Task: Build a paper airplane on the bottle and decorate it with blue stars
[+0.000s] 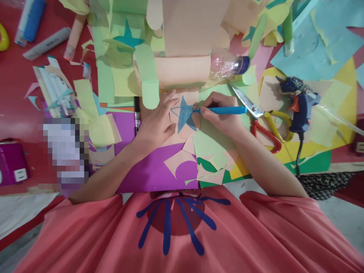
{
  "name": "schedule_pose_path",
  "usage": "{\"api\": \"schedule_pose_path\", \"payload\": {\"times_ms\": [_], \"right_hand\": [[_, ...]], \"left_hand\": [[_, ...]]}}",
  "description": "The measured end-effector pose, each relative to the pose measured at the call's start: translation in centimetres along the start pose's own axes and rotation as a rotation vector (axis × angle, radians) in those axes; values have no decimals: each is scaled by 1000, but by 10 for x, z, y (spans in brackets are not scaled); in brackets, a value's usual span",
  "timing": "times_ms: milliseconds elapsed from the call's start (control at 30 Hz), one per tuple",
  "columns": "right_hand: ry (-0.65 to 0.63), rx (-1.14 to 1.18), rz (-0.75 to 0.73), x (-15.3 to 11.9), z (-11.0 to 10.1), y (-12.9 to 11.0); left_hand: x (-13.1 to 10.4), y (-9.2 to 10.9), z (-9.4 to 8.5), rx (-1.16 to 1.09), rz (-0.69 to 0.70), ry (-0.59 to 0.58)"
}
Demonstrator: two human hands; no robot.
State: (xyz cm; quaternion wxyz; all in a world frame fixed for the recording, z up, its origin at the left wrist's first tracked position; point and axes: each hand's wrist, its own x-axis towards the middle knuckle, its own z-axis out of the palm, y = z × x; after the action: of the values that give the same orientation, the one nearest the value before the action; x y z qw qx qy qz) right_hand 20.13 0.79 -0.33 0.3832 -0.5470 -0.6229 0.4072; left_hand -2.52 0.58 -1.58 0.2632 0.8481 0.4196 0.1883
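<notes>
A blue marker (pixel 227 110) is gripped in my right hand (pixel 220 113), its tip at the right point of a star drawing. The blue star (pixel 185 113) is partly coloured in, with its left and right points only outlined. It is drawn on a small peach paper (pixel 189 132). My left hand (pixel 159 119) lies with fingers stretched out over the paper's left side, fingertips beside the star. Under and past the left hand, a black pen (pixel 137 113) shows in part. Green paper (pixel 216 140) lies beneath my right hand.
Scissors (pixel 257 112) with red and yellow handles lie open to the right, near a blue glue gun (pixel 300 108) with its cord. A peach-wrapped plastic bottle (pixel 182 70) lies ahead. Markers (pixel 54 87) and paper scraps (pixel 104 131) are at left, on purple card (pixel 159 170).
</notes>
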Motion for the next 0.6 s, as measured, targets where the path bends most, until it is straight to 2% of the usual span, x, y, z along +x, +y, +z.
{"api": "schedule_pose_path", "payload": {"times_ms": [467, 600], "right_hand": [[152, 2, 4, 0, -1, -3], [71, 44, -9, 0, -1, -2]], "left_hand": [[0, 0, 0, 12, 6, -3], [0, 0, 0, 0, -2, -4]]}}
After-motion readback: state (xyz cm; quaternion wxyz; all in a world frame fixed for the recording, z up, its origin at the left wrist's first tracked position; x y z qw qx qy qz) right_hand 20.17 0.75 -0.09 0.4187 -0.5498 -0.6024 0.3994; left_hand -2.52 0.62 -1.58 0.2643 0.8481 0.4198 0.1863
